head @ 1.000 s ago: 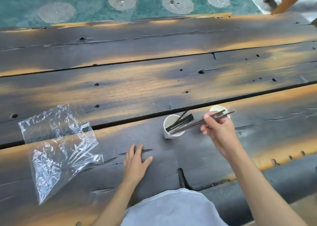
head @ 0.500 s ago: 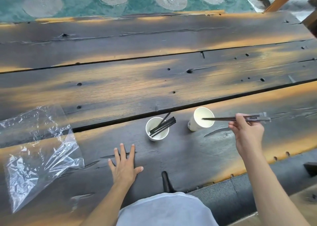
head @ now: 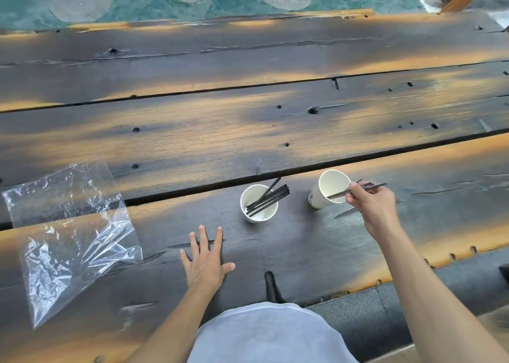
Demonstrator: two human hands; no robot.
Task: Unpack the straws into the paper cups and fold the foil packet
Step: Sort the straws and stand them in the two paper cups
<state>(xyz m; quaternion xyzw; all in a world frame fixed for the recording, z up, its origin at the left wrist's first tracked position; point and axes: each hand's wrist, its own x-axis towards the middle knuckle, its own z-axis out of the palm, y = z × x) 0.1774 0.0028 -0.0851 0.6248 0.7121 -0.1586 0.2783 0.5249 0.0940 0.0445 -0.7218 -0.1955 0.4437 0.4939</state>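
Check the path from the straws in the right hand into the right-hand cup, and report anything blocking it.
Nothing visible blocks it. The right hand pinches a few black straws whose far tips already reach into the open mouth of the right paper cup. That cup looks empty inside; the left paper cup stands apart.

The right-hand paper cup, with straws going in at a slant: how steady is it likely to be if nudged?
Probably tippy. The right paper cup already leans with its mouth tilted toward the camera. It looks thin-walled and nearly empty, so likely light. The straws held by the right hand enter low across the rim and could lever it over.
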